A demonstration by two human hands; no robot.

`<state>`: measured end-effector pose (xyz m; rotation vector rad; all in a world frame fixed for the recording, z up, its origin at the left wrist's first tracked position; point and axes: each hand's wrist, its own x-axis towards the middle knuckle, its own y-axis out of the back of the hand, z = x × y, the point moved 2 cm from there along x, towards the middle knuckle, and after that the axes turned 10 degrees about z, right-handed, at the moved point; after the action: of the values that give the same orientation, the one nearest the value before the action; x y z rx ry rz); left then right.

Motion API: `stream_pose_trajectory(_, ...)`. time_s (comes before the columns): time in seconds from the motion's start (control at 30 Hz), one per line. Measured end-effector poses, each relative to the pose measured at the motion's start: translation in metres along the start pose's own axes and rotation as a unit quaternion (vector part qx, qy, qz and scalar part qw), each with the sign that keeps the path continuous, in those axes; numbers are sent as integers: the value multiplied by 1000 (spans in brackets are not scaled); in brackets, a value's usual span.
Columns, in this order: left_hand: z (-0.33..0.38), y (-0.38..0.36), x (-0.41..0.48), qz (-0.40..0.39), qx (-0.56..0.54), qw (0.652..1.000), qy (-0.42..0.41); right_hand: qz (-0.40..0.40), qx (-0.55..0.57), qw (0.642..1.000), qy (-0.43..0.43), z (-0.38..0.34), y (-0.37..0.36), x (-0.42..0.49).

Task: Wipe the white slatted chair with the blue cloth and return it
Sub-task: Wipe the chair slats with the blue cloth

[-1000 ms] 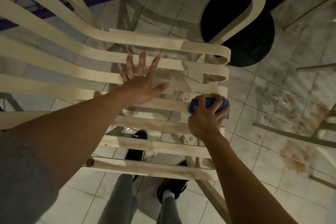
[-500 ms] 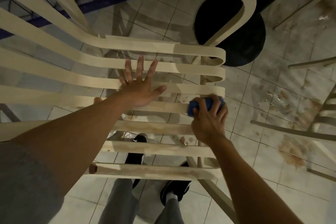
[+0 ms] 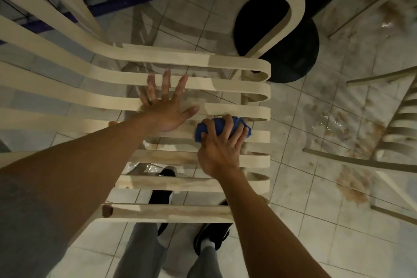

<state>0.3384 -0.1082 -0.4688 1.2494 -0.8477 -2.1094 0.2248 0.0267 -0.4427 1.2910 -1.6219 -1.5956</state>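
The white slatted chair [image 3: 237, 64] fills the middle of the head view, its seat slats running left to right with brown stains on the nearer ones. My left hand [image 3: 167, 106] lies flat with fingers spread across two slats near the seat's middle. My right hand [image 3: 220, 144] grips a bunched blue cloth [image 3: 216, 126] and presses it on a slat just right of the left hand. Most of the cloth is hidden under the fingers.
A black round base [image 3: 291, 52] stands on the tiled floor beyond the chair. A second slatted chair [image 3: 397, 124] is at the right edge. Brown stains [image 3: 352, 185] mark the tiles to the right. My legs and black shoes [image 3: 211, 236] show below the seat.
My right hand has slid the blue cloth leftward along the slat, from near the seat's right end towards my left hand. My left hand stays flat on the slats.
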Motion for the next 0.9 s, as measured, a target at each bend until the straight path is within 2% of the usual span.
stream_pose_trajectory(0.23,-9,-4,5,7,-14,1000,-26,6,12,1000,-12,83,25,9)
stream_pose_trajectory(0.3,-9,-6,6,13,-14,999,-28,11,7,1000,-15,84,24,11)
stream_pose_trajectory(0.4,-9,-8,6,27,-10,999,-31,-5,31,997,-73,70,19,12)
stream_pose_trajectory(0.47,-10,-9,4,72,16,996,-41,1,35,996,-81,67,19,11)
stream_pose_trajectory(0.57,-18,6,-1,183,69,977,-83,48,40,997,-50,76,28,11)
stream_pose_trajectory(0.67,-36,24,3,220,93,964,-113,59,45,996,-43,91,39,15)
stream_pose_trajectory(0.77,-61,33,13,206,80,973,-70,47,16,997,-55,92,40,20)
stream_pose_trajectory(0.9,-80,28,22,145,89,985,-38,27,67,994,-78,72,32,15)
